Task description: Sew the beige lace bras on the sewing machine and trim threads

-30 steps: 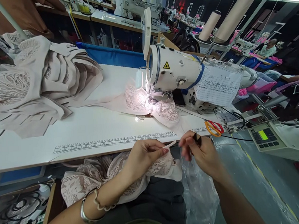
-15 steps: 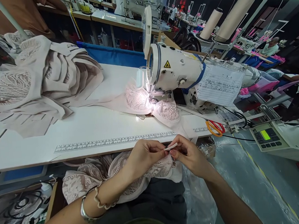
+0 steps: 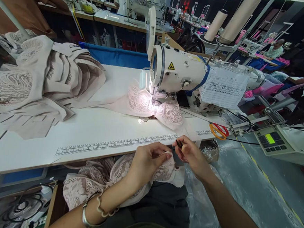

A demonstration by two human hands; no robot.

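Observation:
My left hand (image 3: 151,162) is closed, thumb and fingers pinching the edge of a pale pink lace bra (image 3: 165,170) over my lap. Just right of it, my right hand (image 3: 192,156) is closed around a small dark pointed tool (image 3: 179,144); its full shape is hidden by the fingers. Another lace bra (image 3: 170,113) lies under the needle of the sewing machine (image 3: 180,67), lit by its lamp. From it a fabric strip runs left toward a pile of similar bras (image 3: 71,74).
Orange-and-red-handled scissors (image 3: 219,130) lie at the table's right front edge. A ruler scale (image 3: 112,144) is marked along the front of the white table (image 3: 90,128). A handwritten sheet (image 3: 221,86) hangs on the machine. A control box (image 3: 278,140) stands at right.
The small light strip held between both hands no longer shows. My right hand has turned and moved slightly away from the left, and the dark tool now shows in it.

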